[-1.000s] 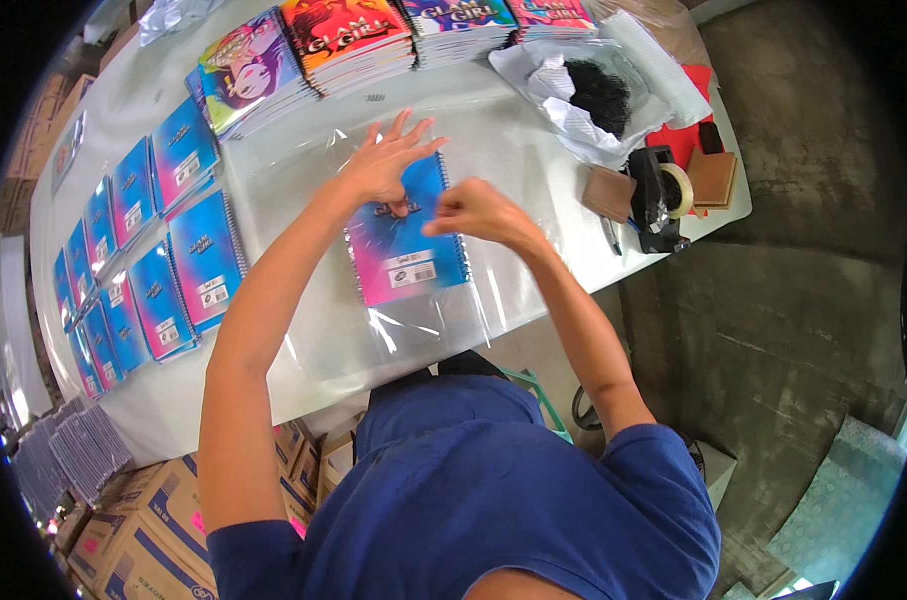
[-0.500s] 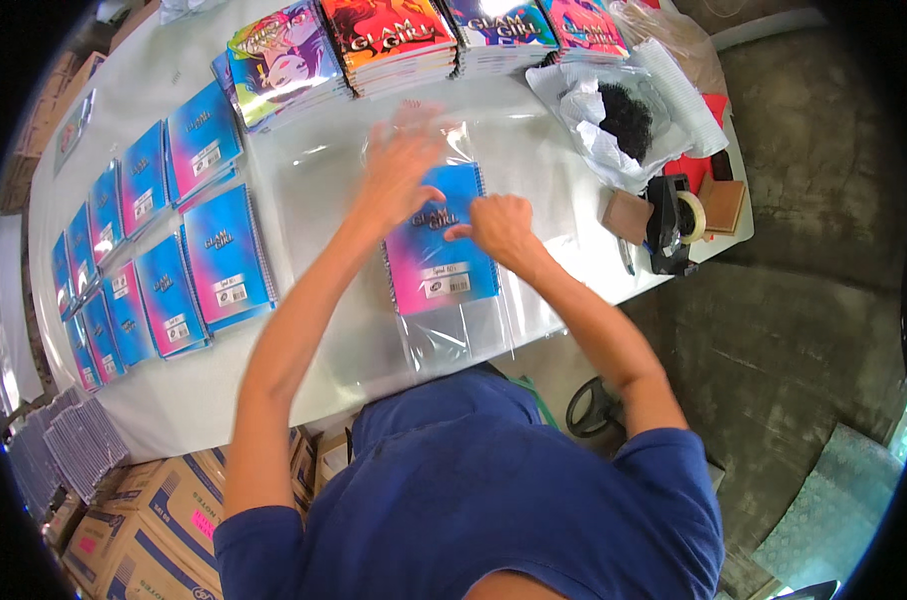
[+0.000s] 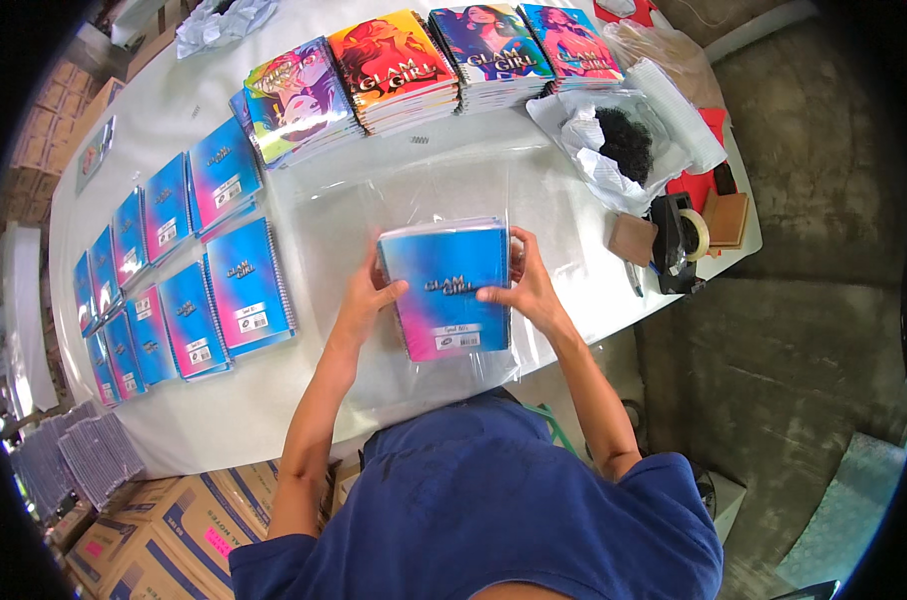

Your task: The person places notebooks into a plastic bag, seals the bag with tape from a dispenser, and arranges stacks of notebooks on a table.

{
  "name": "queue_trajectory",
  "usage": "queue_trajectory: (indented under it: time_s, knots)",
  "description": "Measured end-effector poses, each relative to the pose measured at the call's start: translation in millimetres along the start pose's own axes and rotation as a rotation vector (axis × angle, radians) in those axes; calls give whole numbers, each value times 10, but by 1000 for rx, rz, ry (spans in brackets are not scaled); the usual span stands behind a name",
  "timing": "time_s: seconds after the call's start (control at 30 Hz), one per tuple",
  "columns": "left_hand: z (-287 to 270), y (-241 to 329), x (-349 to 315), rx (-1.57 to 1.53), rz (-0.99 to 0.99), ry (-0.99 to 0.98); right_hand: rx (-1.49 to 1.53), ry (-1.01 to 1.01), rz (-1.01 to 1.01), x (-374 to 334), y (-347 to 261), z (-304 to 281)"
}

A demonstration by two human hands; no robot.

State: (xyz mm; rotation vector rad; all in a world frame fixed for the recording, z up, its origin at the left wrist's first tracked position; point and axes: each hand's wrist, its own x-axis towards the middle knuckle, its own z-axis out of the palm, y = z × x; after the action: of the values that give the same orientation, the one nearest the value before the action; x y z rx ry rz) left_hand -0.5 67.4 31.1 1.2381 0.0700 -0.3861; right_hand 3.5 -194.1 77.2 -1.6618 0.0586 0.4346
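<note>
A white table [image 3: 274,420] spans the view above cardboard boxes [image 3: 144,530]. Nearest, the left hand [image 3: 366,298] and right hand [image 3: 524,285] clasp the side edges of a stack of blue-pink spiral notebooks [image 3: 446,288] over clear plastic sheeting [image 3: 414,195]. Beyond lie colourful notebook piles [image 3: 394,65] and a tape dispenser [image 3: 679,240].

Bright, even daylight fills the frame, with soft, faint shadows. The long white table [image 3: 174,110] looks nearly washed out at upper left, and mild glare sits on the clear plastic sheet [image 3: 414,190]. Focus is sharp centrally; fisheye bending and black vignetting mark the rim.
</note>
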Motion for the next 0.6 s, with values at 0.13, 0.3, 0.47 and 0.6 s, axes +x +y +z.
queue_trajectory:
  time_s: [0.13,0.3,0.47,0.6]
  knots:
    - [203,296,-212,165,249,-50,-184,65,-230,-279,-137,37]
    - [154,209,-204,417,504,-56,-222,-2,-628,-91,345,-113]
    - [188,379,-392,268,306,-67,-247,-61,-561,-142,67,-128]
    - [380,1081,-785,475,426,55,-505,-190,-738,-532,-905,-496]
